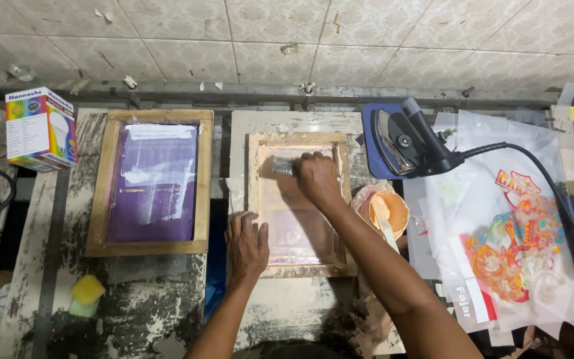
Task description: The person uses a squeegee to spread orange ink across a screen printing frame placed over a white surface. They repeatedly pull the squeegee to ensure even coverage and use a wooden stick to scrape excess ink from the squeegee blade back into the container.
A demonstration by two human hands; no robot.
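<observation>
From the head camera, your right hand [316,178] is closed around a squeegee [286,167] at the top of the small wooden screen frame [255,199], which lies flat mid-bench. Your left hand [246,243] lies open, palm down, on that frame's lower left corner. A larger purple-meshed frame [151,183] lies just to the left, and a clothes iron [410,143] stands to the right.

Rainbow-striped bulb carton [40,128] (far left).

Two bare arms come up from the bottom edge — no sleeves show on them at all. The left hand [246,243] and the right hand [318,178] wear no gloves, rings or watch — just bare fingers.
</observation>
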